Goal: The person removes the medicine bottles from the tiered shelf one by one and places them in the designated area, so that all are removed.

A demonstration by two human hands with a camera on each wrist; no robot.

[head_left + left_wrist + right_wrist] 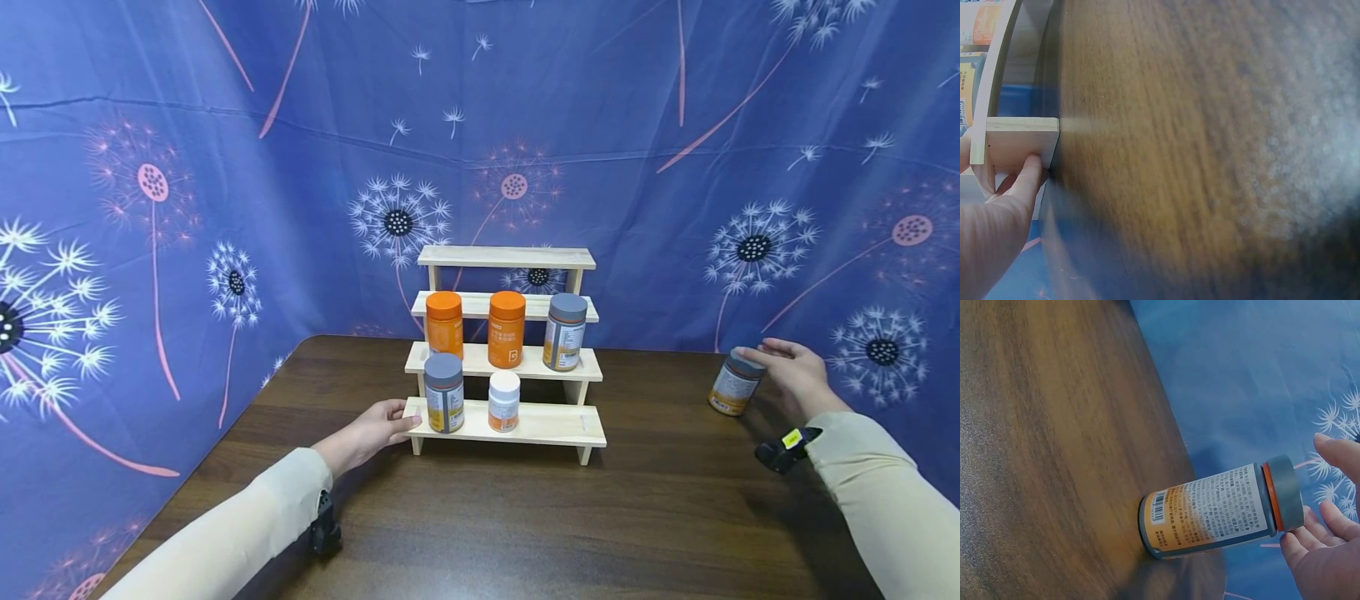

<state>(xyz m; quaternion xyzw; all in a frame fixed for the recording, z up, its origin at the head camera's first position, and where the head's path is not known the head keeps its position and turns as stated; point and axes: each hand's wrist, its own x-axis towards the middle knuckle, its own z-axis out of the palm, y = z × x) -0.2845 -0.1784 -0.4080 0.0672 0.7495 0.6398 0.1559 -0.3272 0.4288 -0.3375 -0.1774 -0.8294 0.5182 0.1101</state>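
Observation:
My left hand [377,427] grips the left end of a stepped wooden display stand [555,423] at its lowest shelf; in the left wrist view its fingers [1030,172] press the side support. Over to the right, my right hand [798,379] is at the grey lid of a supplement bottle [733,385] with a white-and-orange label. In the right wrist view the bottle [1207,512] has its base on the table, the fingertips touch or nearly touch the lid, and the thumb [1338,453] is apart from it.
On the lowest shelf are a grey-lidded bottle [444,396] and a small white bottle [503,402]. One shelf up are two orange bottles [506,329] and another grey-lidded bottle [565,333]. The brown table [525,533] meets a blue dandelion-print cloth [637,208] behind and at left.

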